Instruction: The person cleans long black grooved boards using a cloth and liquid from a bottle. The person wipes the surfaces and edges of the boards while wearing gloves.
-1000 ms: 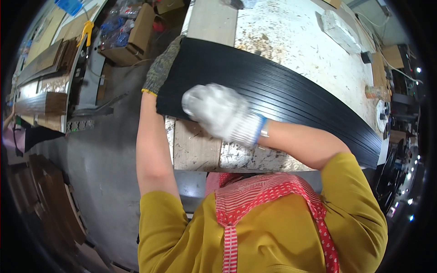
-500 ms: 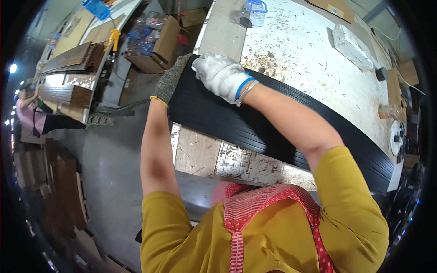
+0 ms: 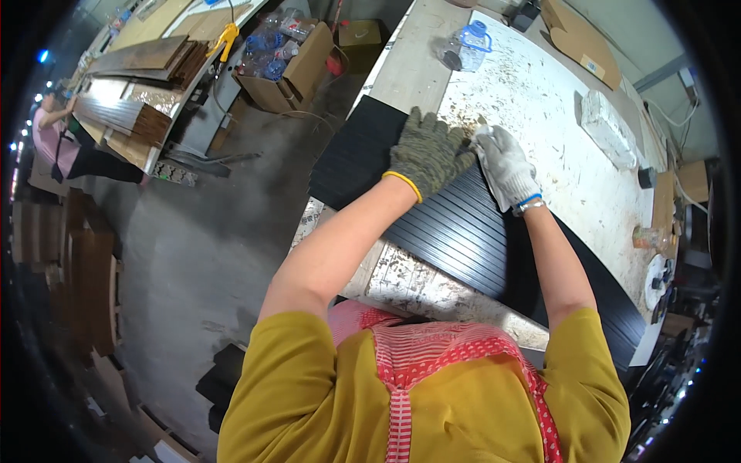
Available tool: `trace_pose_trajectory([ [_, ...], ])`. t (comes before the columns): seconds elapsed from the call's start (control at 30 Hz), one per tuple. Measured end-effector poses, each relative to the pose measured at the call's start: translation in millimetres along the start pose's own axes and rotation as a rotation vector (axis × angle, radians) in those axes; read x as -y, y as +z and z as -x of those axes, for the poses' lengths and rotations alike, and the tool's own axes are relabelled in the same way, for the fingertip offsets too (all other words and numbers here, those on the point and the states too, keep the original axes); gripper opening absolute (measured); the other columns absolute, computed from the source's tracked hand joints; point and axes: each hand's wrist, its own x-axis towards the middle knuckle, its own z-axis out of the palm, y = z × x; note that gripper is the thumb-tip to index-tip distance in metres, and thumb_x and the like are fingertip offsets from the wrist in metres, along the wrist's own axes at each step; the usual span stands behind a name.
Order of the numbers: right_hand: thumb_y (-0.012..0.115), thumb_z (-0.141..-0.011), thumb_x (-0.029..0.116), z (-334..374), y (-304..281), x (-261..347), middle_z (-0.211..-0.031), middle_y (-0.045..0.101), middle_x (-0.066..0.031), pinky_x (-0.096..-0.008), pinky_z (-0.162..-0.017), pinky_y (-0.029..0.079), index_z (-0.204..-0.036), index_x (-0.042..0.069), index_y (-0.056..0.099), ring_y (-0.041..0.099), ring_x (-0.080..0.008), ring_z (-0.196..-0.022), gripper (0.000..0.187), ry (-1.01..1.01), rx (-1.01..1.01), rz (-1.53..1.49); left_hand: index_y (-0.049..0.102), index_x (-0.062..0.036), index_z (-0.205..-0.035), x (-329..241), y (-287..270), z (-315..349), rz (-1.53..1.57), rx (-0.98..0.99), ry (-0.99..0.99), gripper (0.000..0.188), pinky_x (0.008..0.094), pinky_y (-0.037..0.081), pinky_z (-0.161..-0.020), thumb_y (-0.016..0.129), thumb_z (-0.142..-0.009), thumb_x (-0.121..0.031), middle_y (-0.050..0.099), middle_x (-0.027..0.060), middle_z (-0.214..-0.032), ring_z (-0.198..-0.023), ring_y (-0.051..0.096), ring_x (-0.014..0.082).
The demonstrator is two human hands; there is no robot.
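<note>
A long black ribbed panel (image 3: 463, 231) lies aslant across the near edge of the pale, speckled and stained worktable (image 3: 540, 100), its left end overhanging the table's left edge and its right end running down toward the lower right; the left hand (image 3: 427, 150), in a mottled grey-green knit glove with a yellow cuff, lies flat on the panel's upper part with fingers spread, pressing rather than gripping; the right hand (image 3: 505, 163), in a white knit glove with a blue cuff, sits just beside it at the panel's far edge, fingers curled around a pale cloth or sheet, though how firmly it is held I cannot tell; the two gloves nearly touch at the fingertips.

On the table beyond the hands stands a clear plastic bottle with a blue cap (image 3: 465, 46); to the right lies a whitish rectangular block (image 3: 607, 127) wrapped in clear film; at the far corner rests a flat brown cardboard piece (image 3: 579, 42) with a small pale label.

On the floor to the left sits an open brown cardboard box (image 3: 289, 65) filled with clear bottles; further left, another person (image 3: 58, 127) in a pink top bends over a bench stacked with dark boards (image 3: 139, 62).
</note>
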Motion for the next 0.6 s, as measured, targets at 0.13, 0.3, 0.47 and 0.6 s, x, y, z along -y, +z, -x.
trace_pose_trajectory([
  [0.13, 0.06, -0.097, 0.028, -9.2, -5.0, -24.6, -0.099, 0.065, -0.0102, -0.0268, -0.077, 0.049, -0.119, -0.003, 0.059, 0.06, -0.0133, -0.089, 0.038, 0.021, -0.141, -0.218, 0.05, -0.0136, -0.142, -4.7, 16.3, 5.8, 0.113, -0.154, 0.136, 0.063, 0.054, 0.018, -0.118, 0.042, -0.096, -0.056, 0.053, 0.0155, -0.141, -0.133, 0.044, 0.0352],
  [0.3, 0.059, -0.099, 0.029, -73.5, -3.7, 110.0, -0.104, 0.068, -0.0105, -0.0307, -0.082, 0.051, -0.121, 0.001, 0.06, 0.064, -0.0167, -0.092, 0.036, -0.249, 0.022, 0.332, 0.051, -0.0028, -0.137, -2.4, 2.2, 13.5, 0.174, -0.011, 0.214, 0.069, 0.0532, 0.017, -0.118, 0.046, -0.094, -0.057, 0.053, 0.0186, -0.139, -0.137, 0.04, 0.0349],
  [0.47, 0.058, -0.093, 0.034, -144.6, 118.0, 179.9, -0.099, 0.07, -0.0103, -0.0392, -0.086, 0.054, -0.117, 0.016, 0.067, 0.068, -0.0309, -0.095, 0.031, -0.454, 0.747, 0.641, 0.043, -0.0043, -0.145, -7.1, 22.5, 4.8, 0.28, -0.02, 0.215, 0.073, 0.0559, 0.015, -0.118, 0.047, -0.095, -0.056, 0.042, 0.0179, -0.151, -0.142, 0.033, 0.0368],
  [0.6, 0.065, -0.091, 0.04, -131.4, 130.0, 232.3, -0.097, 0.07, -0.008, -0.0376, -0.081, 0.052, -0.107, 0.011, 0.067, 0.068, -0.0266, -0.092, 0.033, -0.407, 0.996, 1.095, 0.044, -0.0038, -0.145, -3.9, 12.5, 3.8, 0.195, 0.092, 0.248, 0.072, 0.0557, 0.017, -0.117, 0.044, -0.096, -0.057, 0.044, 0.0169, -0.149, -0.14, 0.035, 0.037],
])
